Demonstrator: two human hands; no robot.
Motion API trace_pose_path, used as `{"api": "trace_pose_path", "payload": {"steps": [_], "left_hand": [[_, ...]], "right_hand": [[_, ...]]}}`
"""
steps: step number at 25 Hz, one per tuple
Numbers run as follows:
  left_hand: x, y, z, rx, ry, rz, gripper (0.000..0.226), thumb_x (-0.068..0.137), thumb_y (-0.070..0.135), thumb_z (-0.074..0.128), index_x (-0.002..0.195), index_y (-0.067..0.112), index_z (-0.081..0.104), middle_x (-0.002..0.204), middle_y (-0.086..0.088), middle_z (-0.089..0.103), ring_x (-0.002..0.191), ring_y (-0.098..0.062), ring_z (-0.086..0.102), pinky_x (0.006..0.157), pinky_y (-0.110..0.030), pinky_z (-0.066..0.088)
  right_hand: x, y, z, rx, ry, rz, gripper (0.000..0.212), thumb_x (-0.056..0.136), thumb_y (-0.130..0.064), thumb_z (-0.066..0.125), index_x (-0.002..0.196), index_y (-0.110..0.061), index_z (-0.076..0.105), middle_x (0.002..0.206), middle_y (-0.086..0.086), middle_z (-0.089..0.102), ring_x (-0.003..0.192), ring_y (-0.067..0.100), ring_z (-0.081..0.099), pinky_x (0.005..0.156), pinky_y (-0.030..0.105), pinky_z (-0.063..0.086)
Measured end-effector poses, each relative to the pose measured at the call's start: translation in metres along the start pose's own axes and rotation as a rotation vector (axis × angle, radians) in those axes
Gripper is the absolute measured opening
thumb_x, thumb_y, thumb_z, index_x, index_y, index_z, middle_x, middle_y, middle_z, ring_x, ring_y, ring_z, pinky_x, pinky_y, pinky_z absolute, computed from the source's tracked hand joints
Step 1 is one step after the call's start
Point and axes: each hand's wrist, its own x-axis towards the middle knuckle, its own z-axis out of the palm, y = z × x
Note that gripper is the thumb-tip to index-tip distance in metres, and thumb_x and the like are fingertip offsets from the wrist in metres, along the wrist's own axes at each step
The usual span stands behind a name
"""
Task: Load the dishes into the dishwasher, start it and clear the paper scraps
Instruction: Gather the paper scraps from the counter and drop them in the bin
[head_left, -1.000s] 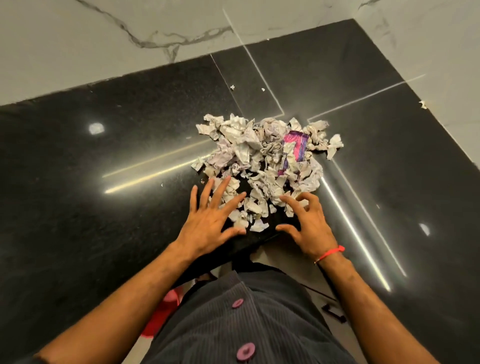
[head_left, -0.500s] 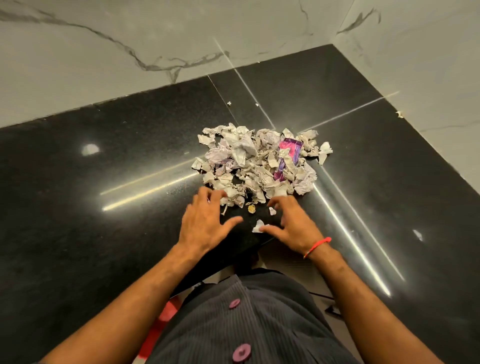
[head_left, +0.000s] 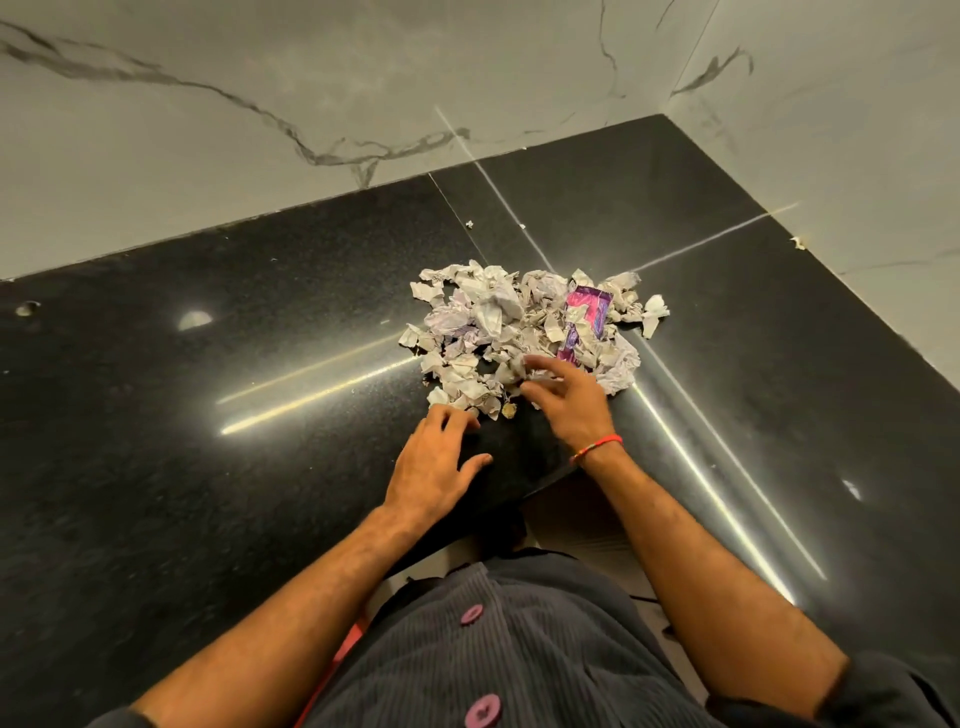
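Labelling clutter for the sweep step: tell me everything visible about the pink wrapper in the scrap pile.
The pink wrapper is a glossy pink-and-purple packet, seemingly foil or plastic, crumpled and lying flat. It sits in the right part of the paper scraps on the black counter, partly covered by them. Neither hand clearly touches it.

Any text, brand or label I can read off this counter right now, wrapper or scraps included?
None legible.
Pink and purple wrapper: any printing on it is too blurred to read.
Paper scraps: faint purplish markings on some, too small and crumpled to read.
Black counter: no lettering visible.
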Motion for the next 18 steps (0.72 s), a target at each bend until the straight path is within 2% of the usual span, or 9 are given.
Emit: {"api": "trace_pose_path", "payload": {"steps": [1,4,6,8,10,11,13,15,18], "left_hand": [[-0.002,-0.001,-0.001,-0.040,0.004,0.002,0.045,0.088,0.042,0.073,0.123,0.024,0.053,0.126,0.005,0.042,0.111,-0.015,0.053,0.098,-0.037,0.052],[-0.010,-0.001,-0.006,-0.206,0.003,-0.015,0.046,0.087,0.035,0.076,0.125,0.026,0.052,0.128,0.007,0.038,0.107,-0.014,0.055,0.095,-0.040,0.055],[-0.010,0.001,-0.011,-0.197,0.065,-0.067,0.062,0.083,0.041,0.078,0.134,0.029,0.045,0.137,0.005,0.031,0.113,-0.018,0.055,0.095,-0.043,0.057],[-0.003,0.003,-0.017,-0.028,0.135,-0.152,0.090,0.074,0.055,0.081,0.145,0.030,0.032,0.148,-0.002,0.020,0.129,-0.027,0.043,0.098,-0.046,0.053],[0.010,0.006,-0.023,0.040,0.086,-0.267,0.113,0.067,0.063,0.082,0.153,0.032,0.014,0.157,-0.009,0.007,0.139,-0.034,0.029,0.102,-0.052,0.047],[0.018,0.009,-0.025,0.046,0.037,-0.305,0.120,0.067,0.064,0.081,0.154,0.033,0.006,0.159,-0.010,0.003,0.142,-0.036,0.024,0.104,-0.054,0.044],[0.035,0.016,-0.022,0.083,-0.033,-0.296,0.118,0.072,0.061,0.080,0.155,0.035,0.001,0.158,-0.010,0.005,0.141,-0.036,0.025,0.103,-0.057,0.045],[0.046,0.024,-0.015,0.115,-0.054,-0.228,0.099,0.080,0.049,0.078,0.153,0.037,0.011,0.152,-0.008,0.014,0.135,-0.034,0.035,0.097,-0.055,0.052],[0.052,0.030,-0.008,0.037,-0.007,-0.183,0.066,0.090,0.030,0.072,0.143,0.035,0.033,0.140,-0.003,0.025,0.122,-0.028,0.049,0.091,-0.049,0.056]], "right_hand": [[0.000,-0.003,-0.005,0.041,0.075,-0.030,0.037,0.086,-0.011,0.074,0.121,-0.020,0.068,0.122,0.001,0.066,0.097,0.011,0.068,0.091,0.035,0.058],[-0.010,0.001,-0.023,-0.128,0.228,-0.184,0.042,0.085,-0.014,0.075,0.125,-0.022,0.064,0.116,-0.001,0.061,0.085,0.009,0.063,0.085,0.038,0.057],[-0.020,0.010,-0.028,-0.213,0.164,-0.118,0.064,0.081,-0.023,0.081,0.138,-0.026,0.052,0.120,0.002,0.050,0.097,0.011,0.055,0.096,0.041,0.053],[-0.027,0.019,-0.025,-0.332,0.028,0.011,0.099,0.071,-0.038,0.086,0.150,-0.037,0.026,0.137,0.007,0.033,0.125,0.023,0.043,0.109,0.045,0.044],[-0.027,0.019,-0.018,-0.495,-0.075,0.059,0.121,0.064,-0.052,0.087,0.152,-0.045,0.004,0.151,0.005,0.015,0.139,0.034,0.029,0.107,0.054,0.042],[-0.024,0.017,-0.013,-0.561,-0.108,0.052,0.123,0.063,-0.057,0.085,0.151,-0.048,-0.001,0.155,0.003,0.008,0.141,0.036,0.025,0.105,0.058,0.043],[-0.014,0.011,-0.003,-0.656,-0.148,0.013,0.112,0.068,-0.062,0.079,0.149,-0.052,0.002,0.156,0.000,0.004,0.142,0.035,0.023,0.099,0.061,0.047],[-0.003,0.008,0.006,-0.702,-0.179,-0.011,0.091,0.076,-0.061,0.073,0.147,-0.052,0.016,0.155,0.001,0.009,0.139,0.033,0.029,0.096,0.059,0.049],[0.008,0.010,0.008,-0.625,-0.177,-0.102,0.057,0.087,-0.035,0.071,0.138,-0.039,0.044,0.146,0.006,0.023,0.124,0.032,0.047,0.093,0.048,0.052]]}}
